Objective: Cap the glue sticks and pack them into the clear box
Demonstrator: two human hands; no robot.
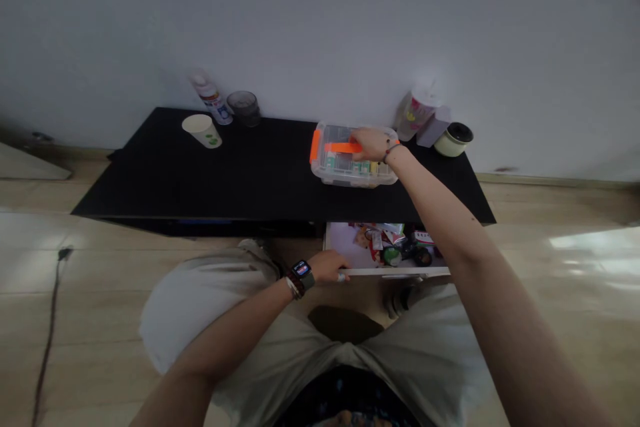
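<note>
**Hand Placement and Surrounding Layout**

The left hand point(327, 265) is at the white front panel of the open drawer point(385, 247). Its fingers point(339, 269) curl over the panel's top edge and have hold of it. The drawer's pale lining carries a mixed load of glossy packets and small dark round objects. The pale cloth shorts point(200, 300) lie directly below the drawer front, leaving narrow room for movement.

The right arm reaches over the drawer to the matte black tabletop point(200, 180). The right hand point(370, 145) rests on the clear plastic case point(335, 173), with its fingers point(356, 148) extended onto the flat orange handle point(340, 147). Grip cannot be confirmed from this view. The case stands near the tabletop's front edge and holds small coloured items.

Left of the case, open black surface extends to a paper cup point(203, 130) lying on its side. A spray can point(213, 100) and a dark glass tumbler point(244, 108) stand at the rear edge. A cream-coloured round container point(453, 139) stands at the rear right.
</note>
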